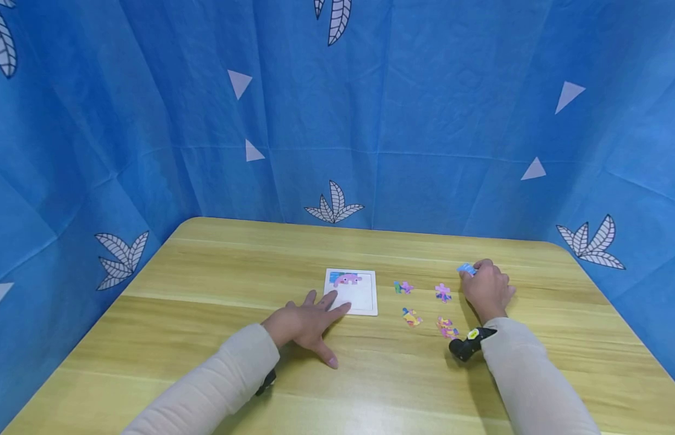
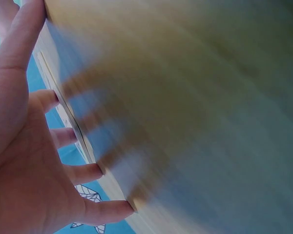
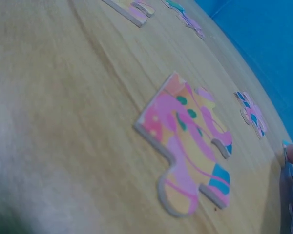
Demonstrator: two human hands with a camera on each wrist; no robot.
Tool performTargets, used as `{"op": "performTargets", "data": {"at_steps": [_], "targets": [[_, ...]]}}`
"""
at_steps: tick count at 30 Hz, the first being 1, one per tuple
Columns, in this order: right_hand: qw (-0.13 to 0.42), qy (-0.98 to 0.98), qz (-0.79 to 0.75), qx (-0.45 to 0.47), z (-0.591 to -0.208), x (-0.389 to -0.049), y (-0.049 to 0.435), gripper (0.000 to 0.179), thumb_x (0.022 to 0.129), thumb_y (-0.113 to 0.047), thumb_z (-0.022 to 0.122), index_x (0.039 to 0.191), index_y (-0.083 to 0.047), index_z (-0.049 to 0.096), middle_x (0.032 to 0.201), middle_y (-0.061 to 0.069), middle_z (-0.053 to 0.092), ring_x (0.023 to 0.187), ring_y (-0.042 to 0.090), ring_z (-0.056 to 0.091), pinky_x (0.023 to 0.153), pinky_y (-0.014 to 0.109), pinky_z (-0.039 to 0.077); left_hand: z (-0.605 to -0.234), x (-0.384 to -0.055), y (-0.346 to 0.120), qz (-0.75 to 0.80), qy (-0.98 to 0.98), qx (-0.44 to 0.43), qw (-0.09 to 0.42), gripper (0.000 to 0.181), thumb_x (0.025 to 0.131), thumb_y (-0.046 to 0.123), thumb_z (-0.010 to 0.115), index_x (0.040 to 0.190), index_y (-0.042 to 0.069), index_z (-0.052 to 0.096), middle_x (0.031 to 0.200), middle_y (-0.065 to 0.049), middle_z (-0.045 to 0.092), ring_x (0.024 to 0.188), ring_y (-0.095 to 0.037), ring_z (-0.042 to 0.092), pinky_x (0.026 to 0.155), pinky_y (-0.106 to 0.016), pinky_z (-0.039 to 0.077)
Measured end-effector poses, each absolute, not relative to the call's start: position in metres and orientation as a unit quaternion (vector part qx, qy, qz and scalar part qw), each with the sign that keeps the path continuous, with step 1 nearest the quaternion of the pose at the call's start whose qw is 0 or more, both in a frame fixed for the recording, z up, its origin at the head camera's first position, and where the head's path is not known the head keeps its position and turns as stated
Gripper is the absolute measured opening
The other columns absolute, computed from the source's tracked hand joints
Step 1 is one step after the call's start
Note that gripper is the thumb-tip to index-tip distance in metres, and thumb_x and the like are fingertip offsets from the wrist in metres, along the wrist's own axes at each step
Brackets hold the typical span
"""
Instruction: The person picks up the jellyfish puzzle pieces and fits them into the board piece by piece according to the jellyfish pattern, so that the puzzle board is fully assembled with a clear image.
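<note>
My left hand [image 1: 310, 326] is spread, its fingertips at the lower left side of a white puzzle tray [image 1: 367, 306]. In the left wrist view its straight fingers [image 2: 85, 173] reach the tray's edge and the wooden surface. Fitted pieces with a pink figure on blue [image 1: 345, 278] lie along the tray's top left. Over to the right, my right hand [image 1: 486, 291] pinches a light blue puzzle piece [image 1: 465, 268] close to the table; the hand hides part of it. Nearest the right wrist camera lies a yellow and pink puzzle piece [image 3: 190, 141].
Several loose pieces lie between tray and right hand: a green and pink one [image 1: 405, 287], a pink and blue one [image 1: 443, 293] and a yellow one [image 1: 411, 316] among them. The wooden table [image 1: 250, 260] ends at a blue curtain [image 1: 435, 121] behind.
</note>
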State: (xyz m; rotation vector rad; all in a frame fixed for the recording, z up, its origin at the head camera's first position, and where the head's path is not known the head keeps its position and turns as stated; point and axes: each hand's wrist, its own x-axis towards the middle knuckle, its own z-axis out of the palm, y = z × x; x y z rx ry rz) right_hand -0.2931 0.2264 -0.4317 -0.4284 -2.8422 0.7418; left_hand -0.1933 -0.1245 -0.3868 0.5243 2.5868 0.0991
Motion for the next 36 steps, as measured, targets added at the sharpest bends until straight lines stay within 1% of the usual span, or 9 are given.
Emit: {"op": "performTargets", "data": {"at_steps": [9,12,16,19,25,28,36], "targets": [[0.097,-0.953,0.252,-0.141,-0.43,-0.291,0.225,0.039,0.096,-0.03,0.046,0.121,-0.001,0.05,0.115,0.025,0.059,0.105,0.044,0.053,0.08,0.053,0.034,-0.386,-0.194,-0.125,0.033,0.949,0.195,0.247,0.113,0.062,0.068,0.072,0.151,0.036,0.011,0.16,0.0,0.0,0.144,-0.04,0.004,0.103,-0.069,0.019],[0.091,-0.954,0.25,-0.136,-0.428,-0.291,0.223,0.04,0.097,-0.029,0.043,0.127,-0.003,0.047,0.119,0.026,0.058,0.108,0.045,0.053,0.081,0.054,0.036,-0.386,-0.194,-0.125,0.031,0.949,0.195,0.247,0.112,0.062,0.067,0.072,0.151,0.036,0.011,0.16,0.0,0.0,0.144,-0.04,0.004,0.103,-0.069,0.019],[0.084,-0.957,0.245,-0.127,-0.428,-0.292,0.221,0.044,0.099,-0.027,0.038,0.138,-0.008,0.041,0.128,0.027,0.054,0.113,0.047,0.05,0.085,0.056,0.037,-0.386,-0.194,-0.125,0.033,0.948,0.195,0.249,0.112,0.062,0.068,0.072,0.151,0.037,0.011,0.16,0.0,0.0,0.144,-0.04,0.004,0.104,-0.069,0.019],[0.091,-0.959,0.243,-0.119,-0.428,-0.292,0.219,0.044,0.099,-0.026,0.034,0.139,-0.01,0.043,0.13,0.025,0.053,0.113,0.047,0.05,0.084,0.056,0.038,-0.386,-0.194,-0.125,0.035,0.948,0.195,0.248,0.112,0.062,0.068,0.071,0.151,0.037,0.011,0.16,0.0,0.0,0.144,-0.04,0.004,0.104,-0.069,0.018],[0.1,-0.958,0.245,-0.11,-0.423,-0.291,0.213,0.042,0.099,-0.026,0.033,0.136,-0.011,0.047,0.127,0.023,0.056,0.111,0.044,0.053,0.081,0.054,0.04,-0.385,-0.193,-0.125,0.035,0.948,0.195,0.248,0.112,0.062,0.068,0.071,0.151,0.036,0.011,0.16,0.0,0.0,0.144,-0.04,0.004,0.104,-0.069,0.019],[0.104,-0.957,0.25,-0.106,-0.419,-0.291,0.209,0.041,0.099,-0.026,0.034,0.134,-0.011,0.048,0.122,0.022,0.059,0.106,0.043,0.055,0.079,0.053,0.04,-0.385,-0.193,-0.125,0.034,0.948,0.195,0.248,0.112,0.062,0.068,0.071,0.151,0.036,0.011,0.16,0.0,0.0,0.144,-0.04,0.004,0.104,-0.069,0.019],[0.115,-0.947,0.291,-0.074,-0.411,-0.288,0.193,0.033,0.098,-0.026,0.043,0.125,-0.01,0.05,0.11,0.015,0.066,0.099,0.036,0.06,0.085,0.052,0.037,-0.385,-0.193,-0.124,0.034,0.948,0.195,0.248,0.112,0.062,0.068,0.071,0.151,0.036,0.011,0.16,0.0,0.0,0.144,-0.04,0.004,0.104,-0.068,0.019]]}}
